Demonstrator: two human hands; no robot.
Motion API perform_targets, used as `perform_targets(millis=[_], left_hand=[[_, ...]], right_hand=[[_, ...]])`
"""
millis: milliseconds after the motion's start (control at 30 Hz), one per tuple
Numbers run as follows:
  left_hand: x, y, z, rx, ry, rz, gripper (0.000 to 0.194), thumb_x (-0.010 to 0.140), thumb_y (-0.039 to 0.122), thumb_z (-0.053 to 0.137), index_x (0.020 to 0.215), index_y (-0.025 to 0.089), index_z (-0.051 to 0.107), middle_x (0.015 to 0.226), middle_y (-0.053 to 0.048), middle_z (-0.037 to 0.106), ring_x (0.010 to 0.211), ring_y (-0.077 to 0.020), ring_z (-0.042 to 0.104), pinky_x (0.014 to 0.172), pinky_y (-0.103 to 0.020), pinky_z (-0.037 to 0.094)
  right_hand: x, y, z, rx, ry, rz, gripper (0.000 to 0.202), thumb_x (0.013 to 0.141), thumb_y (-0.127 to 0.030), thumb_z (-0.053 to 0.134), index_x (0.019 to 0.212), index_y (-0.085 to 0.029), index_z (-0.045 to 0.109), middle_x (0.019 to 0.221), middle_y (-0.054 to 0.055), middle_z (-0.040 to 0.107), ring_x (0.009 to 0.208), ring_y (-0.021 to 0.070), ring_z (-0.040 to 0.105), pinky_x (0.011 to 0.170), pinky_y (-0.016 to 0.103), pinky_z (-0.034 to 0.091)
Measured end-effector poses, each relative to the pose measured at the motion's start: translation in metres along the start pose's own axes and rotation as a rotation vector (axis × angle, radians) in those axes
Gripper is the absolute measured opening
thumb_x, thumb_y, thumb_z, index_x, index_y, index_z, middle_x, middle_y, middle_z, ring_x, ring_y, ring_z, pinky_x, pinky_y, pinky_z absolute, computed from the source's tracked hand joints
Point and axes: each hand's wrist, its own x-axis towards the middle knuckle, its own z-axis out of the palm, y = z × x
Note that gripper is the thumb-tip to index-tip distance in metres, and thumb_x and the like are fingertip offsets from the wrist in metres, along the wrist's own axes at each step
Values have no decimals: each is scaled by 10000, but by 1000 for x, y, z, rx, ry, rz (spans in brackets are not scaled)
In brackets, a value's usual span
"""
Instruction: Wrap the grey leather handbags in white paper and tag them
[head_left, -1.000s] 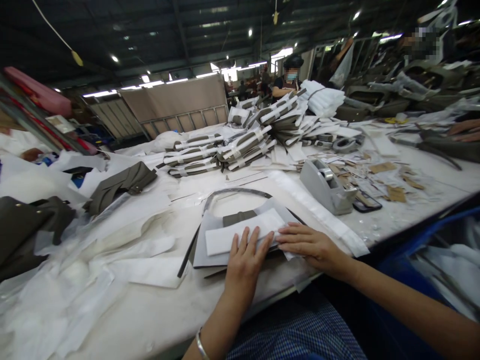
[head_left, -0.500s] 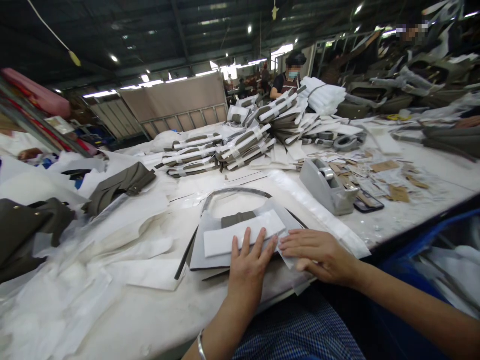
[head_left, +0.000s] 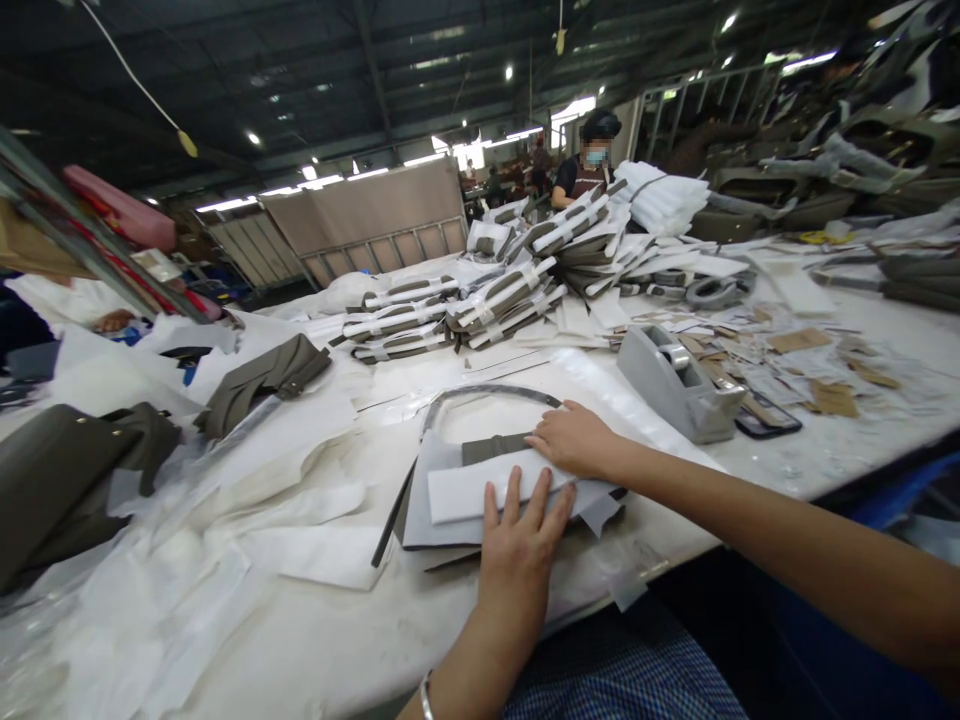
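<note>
In front of me a flat dark olive bag lies on the table, with a curved handle (head_left: pixel 487 390) arching at its far side. A thin whitish sheet (head_left: pixel 435 458) covers most of the bag, and a strap band (head_left: pixel 491 448) shows above a white foam strip (head_left: pixel 454 495). My left hand (head_left: pixel 517 545) rests on the foam strip, its fingers spread flat. At the upper right of the bag, by the handle's end, my right hand (head_left: pixel 576 440) has its fingers curled together against the covering. Whatever they pinch is hidden.
A grey tape dispenser (head_left: pixel 679 385) stands to the right beside a phone (head_left: pixel 765 412) and scattered cards. Stacks of wrapped bags (head_left: pixel 502 300) lie at the back. Loose olive bags (head_left: pixel 67 480) and white sheets cover the left side. A masked person (head_left: pixel 589 165) is beyond the stacks.
My right hand has moved from the bag's near right corner up to its far right edge, with fingers more curled. My left hand stays on the foam strip. The view has shifted slightly.
</note>
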Motion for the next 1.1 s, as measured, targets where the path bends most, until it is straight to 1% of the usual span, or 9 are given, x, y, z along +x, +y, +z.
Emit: perform_targets(millis=[167, 267, 367, 533, 600, 700, 800, 967, 1100], left_hand=[[0, 0, -2, -34, -13, -5, 470, 991, 317, 484, 1446, 406, 413, 1526, 55, 408, 1371, -316, 434, 1044, -583, 478], [-1, -1, -3, -61, -37, -4, 508, 979, 310, 515, 1460, 404, 386, 1533, 42, 399, 1394, -323, 403, 1065, -599, 450], [-1, -1, -6, -86, -59, -12, 518, 981, 301, 511, 1469, 399, 368, 1541, 52, 380, 1403, -332, 385, 1071, -612, 438], [0, -2, -8, -96, -71, 2, 566, 971, 270, 529, 1486, 389, 329, 1546, 40, 374, 1399, -332, 391, 1067, -616, 440], [0, -2, -9, -91, -80, 4, 588, 970, 257, 528, 1497, 381, 301, 1546, 29, 374, 1396, -333, 395, 1068, -612, 440], [1, -2, -9, -80, -92, 0, 588, 975, 252, 519, 1501, 378, 290, 1550, 26, 367, 1391, -333, 403, 1067, -610, 442], [0, -1, -10, -74, -98, -4, 561, 984, 280, 502, 1496, 388, 298, 1555, 46, 353, 1398, -325, 394, 1072, -609, 440], [1, 0, -12, -72, -133, -13, 567, 982, 224, 490, 1494, 384, 309, 1557, 42, 348, 1411, -317, 376, 1087, -604, 424], [2, -1, -14, -89, -146, -16, 617, 960, 183, 519, 1499, 388, 300, 1554, 19, 365, 1409, -320, 379, 1091, -608, 412]], right_hand=[[-11, 8, -4, 58, -14, -50, 321, 1023, -281, 436, 1057, -156, 730, 1088, 140, 729, 1167, 270, 610, 1032, 450, 405], [-36, 19, -7, 294, 26, -86, 340, 1032, -338, 422, 1174, -216, 705, 1279, 81, 663, 1277, 251, 546, 1095, 443, 384], [-73, 27, -11, 565, 70, -123, 394, 1029, -442, 414, 1248, -242, 674, 1344, 53, 622, 1353, 233, 474, 1156, 420, 344], [-122, 24, -12, 557, 147, -239, 720, 859, -593, 655, 1462, -256, 456, 1460, 95, 513, 1392, 260, 421, 1199, 464, 278], [-128, 17, -9, 459, 227, -310, 659, 856, -508, 706, 1433, -274, 489, 1439, 88, 537, 1389, 259, 426, 1195, 478, 281], [-126, 5, -2, 397, 451, -383, 315, 966, -223, 587, 1276, -268, 618, 1267, 43, 674, 1268, 176, 559, 1177, 419, 325], [-127, -7, 4, 387, 591, -366, 280, 958, -104, 540, 1183, -229, 649, 1124, 20, 736, 1139, 131, 640, 1152, 366, 369], [-141, -21, 14, 303, 644, -324, 335, 925, -79, 548, 1215, -226, 627, 1140, 27, 733, 1162, 162, 636, 1143, 395, 404], [-147, -22, 15, 282, 612, -339, 338, 921, -90, 552, 1220, -222, 639, 1163, 42, 725, 1182, 178, 628, 1148, 411, 407]])
